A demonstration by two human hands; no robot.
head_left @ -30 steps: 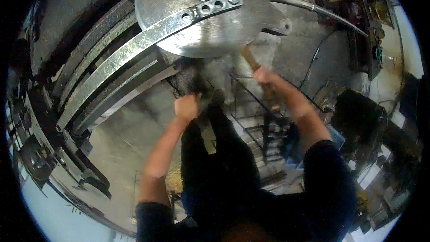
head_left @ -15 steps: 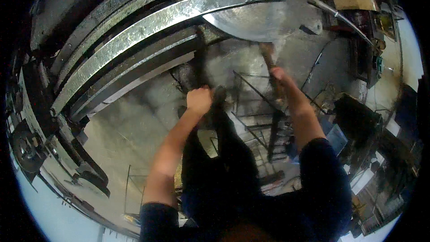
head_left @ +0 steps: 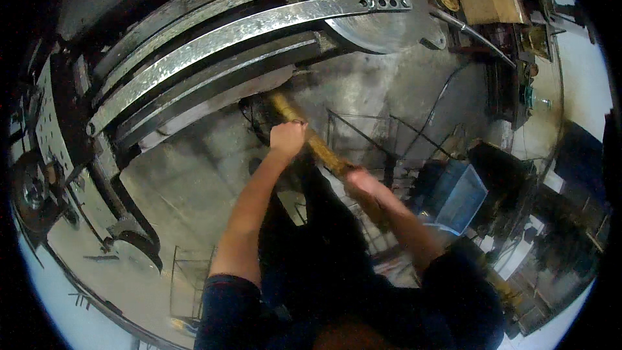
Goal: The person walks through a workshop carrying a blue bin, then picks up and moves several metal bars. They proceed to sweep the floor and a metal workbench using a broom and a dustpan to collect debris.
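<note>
A long yellowish-brown bar slants from beneath the machine's lower edge down toward my right side. My right hand is closed around its lower part and is smeared by motion. The bar's end beyond that hand is blurred. My left hand is a closed fist right beside the upper part of the bar, in front of my legs. Whatever its fingers hold is hidden. Above both hands stands a large metal machine with a curved steel arm bolted across a round disc.
A blue crate stands on the right among dark clutter. Thin metal frames rise from the floor ahead of my legs. A cable lies on the concrete. Further machine parts stick out at the left.
My right hand has swung down and left with the bar, which now lies beside my left fist. My left hand stays nearly in place, still closed. The view has shifted slightly.
</note>
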